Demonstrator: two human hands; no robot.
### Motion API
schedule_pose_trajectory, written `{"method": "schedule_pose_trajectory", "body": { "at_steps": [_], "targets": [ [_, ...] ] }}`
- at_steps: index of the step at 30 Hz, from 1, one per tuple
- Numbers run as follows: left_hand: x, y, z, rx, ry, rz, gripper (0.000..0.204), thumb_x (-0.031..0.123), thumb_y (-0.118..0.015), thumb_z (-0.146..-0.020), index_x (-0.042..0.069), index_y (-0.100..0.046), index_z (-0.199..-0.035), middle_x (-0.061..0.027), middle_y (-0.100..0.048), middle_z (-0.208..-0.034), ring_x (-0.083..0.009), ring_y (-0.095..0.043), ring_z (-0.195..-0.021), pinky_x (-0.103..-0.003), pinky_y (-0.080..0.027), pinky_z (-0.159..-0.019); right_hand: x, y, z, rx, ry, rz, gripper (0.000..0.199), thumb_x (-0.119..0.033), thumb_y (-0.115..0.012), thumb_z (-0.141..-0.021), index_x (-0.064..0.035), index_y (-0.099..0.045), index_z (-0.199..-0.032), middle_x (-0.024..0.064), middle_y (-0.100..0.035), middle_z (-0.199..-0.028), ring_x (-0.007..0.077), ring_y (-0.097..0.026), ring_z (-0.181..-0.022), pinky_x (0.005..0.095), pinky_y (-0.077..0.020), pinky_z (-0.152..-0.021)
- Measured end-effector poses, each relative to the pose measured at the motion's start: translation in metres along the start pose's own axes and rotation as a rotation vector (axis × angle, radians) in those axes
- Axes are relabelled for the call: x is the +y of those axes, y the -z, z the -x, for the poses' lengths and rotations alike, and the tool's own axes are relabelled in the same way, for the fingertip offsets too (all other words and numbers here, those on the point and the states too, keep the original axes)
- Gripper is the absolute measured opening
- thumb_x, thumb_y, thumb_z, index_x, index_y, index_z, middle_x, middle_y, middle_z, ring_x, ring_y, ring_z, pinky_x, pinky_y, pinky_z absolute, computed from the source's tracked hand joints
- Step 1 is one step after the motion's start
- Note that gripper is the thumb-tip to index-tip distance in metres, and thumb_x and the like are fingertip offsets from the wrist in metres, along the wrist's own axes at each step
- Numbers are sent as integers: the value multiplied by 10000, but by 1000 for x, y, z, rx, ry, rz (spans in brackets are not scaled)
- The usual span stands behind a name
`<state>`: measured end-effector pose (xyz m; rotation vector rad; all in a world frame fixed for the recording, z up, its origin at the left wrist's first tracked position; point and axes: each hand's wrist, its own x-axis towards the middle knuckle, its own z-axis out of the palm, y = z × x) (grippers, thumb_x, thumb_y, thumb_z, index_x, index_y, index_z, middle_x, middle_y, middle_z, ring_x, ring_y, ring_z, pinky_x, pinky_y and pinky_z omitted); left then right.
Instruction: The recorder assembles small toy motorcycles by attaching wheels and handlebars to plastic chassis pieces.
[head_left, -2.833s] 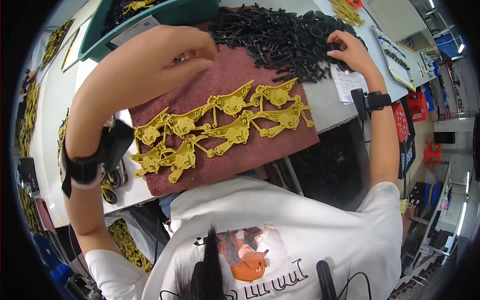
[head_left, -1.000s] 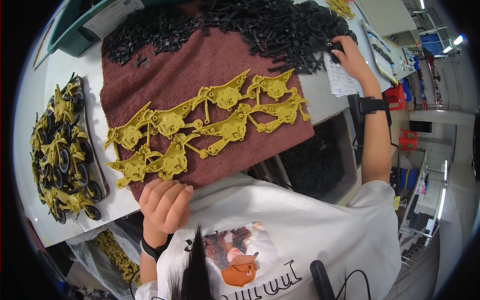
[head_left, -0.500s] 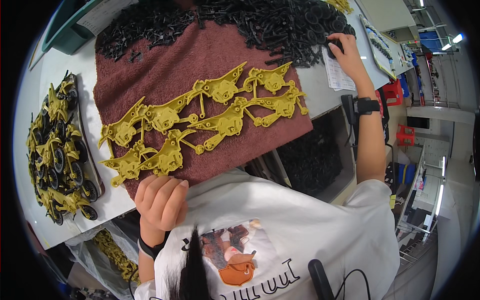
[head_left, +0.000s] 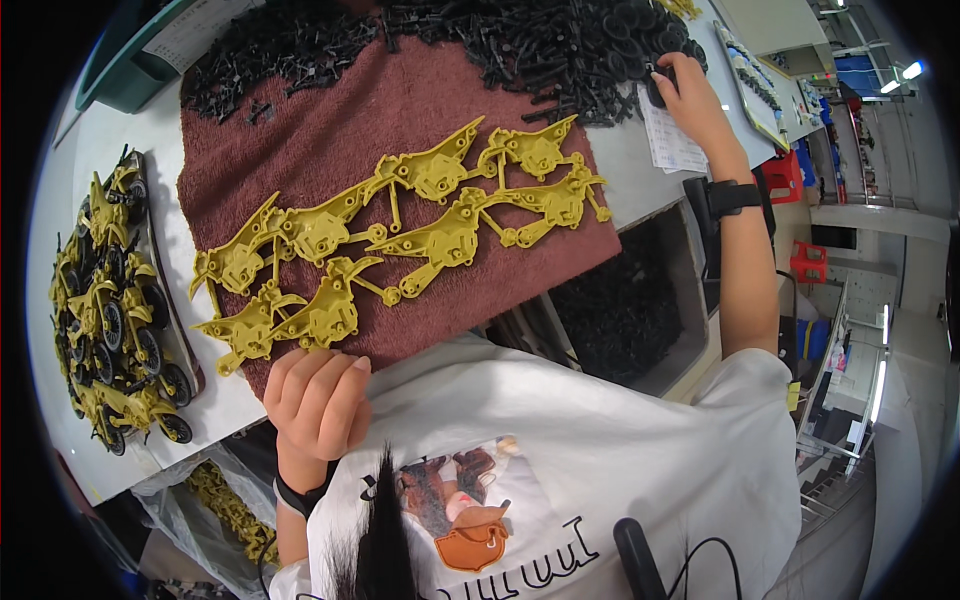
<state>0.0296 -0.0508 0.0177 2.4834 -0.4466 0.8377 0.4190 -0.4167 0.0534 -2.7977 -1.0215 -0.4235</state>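
Note:
My right hand [head_left: 693,100] reaches out to the right end of a heap of black plastic parts [head_left: 540,50]. Its thumb and fingers are closed on a dark black plastic part [head_left: 656,92], partly hidden, whose kind I cannot make out. Near me, my left hand [head_left: 318,402] is curled at the front edge of a maroon towel [head_left: 490,290]; its palm is hidden, so what it may hold does not show. Just beyond it, two rows of yellow toy motorcycle body halves [head_left: 430,240] lie on the towel, several with their inner pegs facing up.
Assembled yellow toy motorcycles [head_left: 115,310] with black wheels crowd a tray at left. A green bin [head_left: 130,80] stands at the far left. Papers [head_left: 672,140] lie under my right hand. An open drawer [head_left: 630,320] of black parts and a bag of yellow pieces [head_left: 225,505] sit below table level.
My right hand has shifted slightly farther away and left at the heap. The left hand stays curled at the towel edge. The whole view has shifted slightly.

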Motion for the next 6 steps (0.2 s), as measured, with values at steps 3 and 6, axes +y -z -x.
{"method": "schedule_pose_trajectory", "body": {
  "at_steps": [3, 6],
  "targets": [
    [0, -1, -1, -2, 0, -3, 367, 3, -609, -619, 3, -628, -986, -85, -629, -843, -254, -614, -764, -383, -502, -680, 4, 11, -2, 20, 16, 15, 233, -199, -537, -934, -51, -519, -1113, 188, -564, -995, 387, -561, -947, 418, -456, -822],
    [-1, -1, 0, -2, -9, -5, 374, 2, -610, -621, 2, -627, -995, -90, -629, -854, -253, -614, -766, -384, -502, -682, -2, 13, 4, -148, -45, -70, 289, -234, -552, -934, -52, -513, -1155, 207, -552, -1030, 377, -561, -967, 400, -449, -845]
  ]
}}
